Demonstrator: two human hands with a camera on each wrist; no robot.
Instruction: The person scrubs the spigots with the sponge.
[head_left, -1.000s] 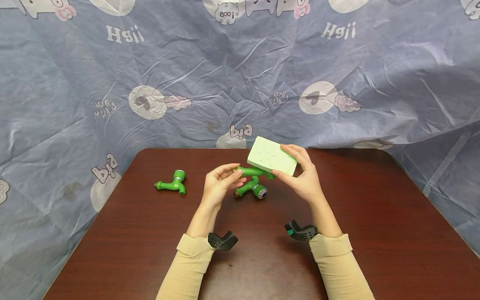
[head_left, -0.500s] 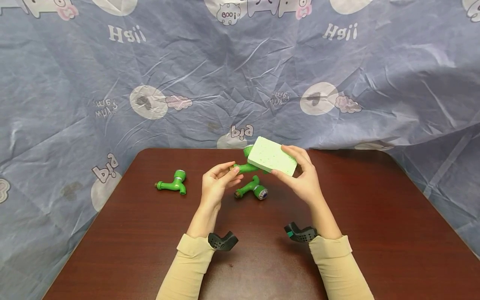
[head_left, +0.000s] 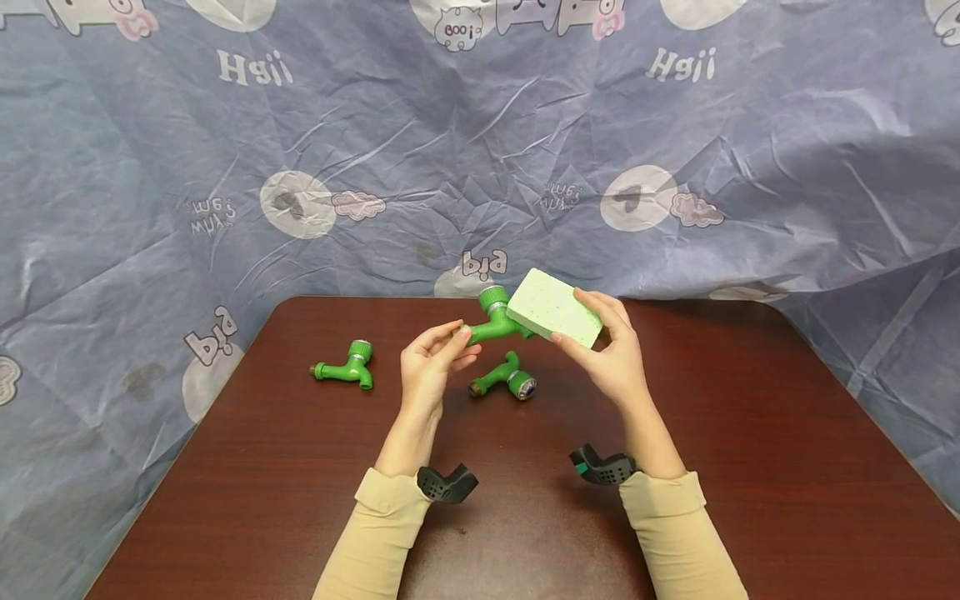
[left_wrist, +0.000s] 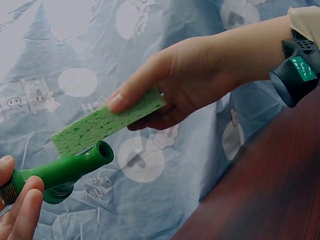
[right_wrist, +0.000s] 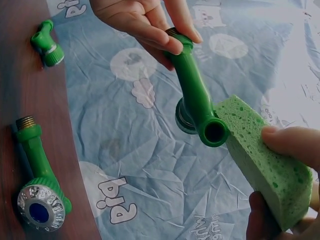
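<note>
My left hand (head_left: 430, 362) pinches a green faucet (head_left: 497, 323) by its brass threaded end, holding it up above the table. In the right wrist view the open spout of this faucet (right_wrist: 195, 95) points toward the camera. A pale green sponge (head_left: 555, 307) is gripped by my right hand (head_left: 611, 354) between thumb and fingers. One end of the sponge (left_wrist: 107, 122) lies right at the faucet's spout side, overlapping it in the head view. Below the hands a second green faucet (head_left: 502, 377) with a round knob lies on the table.
A third green faucet (head_left: 345, 367) lies on the left part of the dark brown table (head_left: 510, 517). Behind the table's far edge hangs a wrinkled blue printed cloth (head_left: 450, 167). Black cuffs (head_left: 447, 484) sit on both wrists.
The held faucet has shifted left and turned so its knob shows above, where the sponge hid it before. The sponge has moved slightly right and up. The faucets on the table stay put.
</note>
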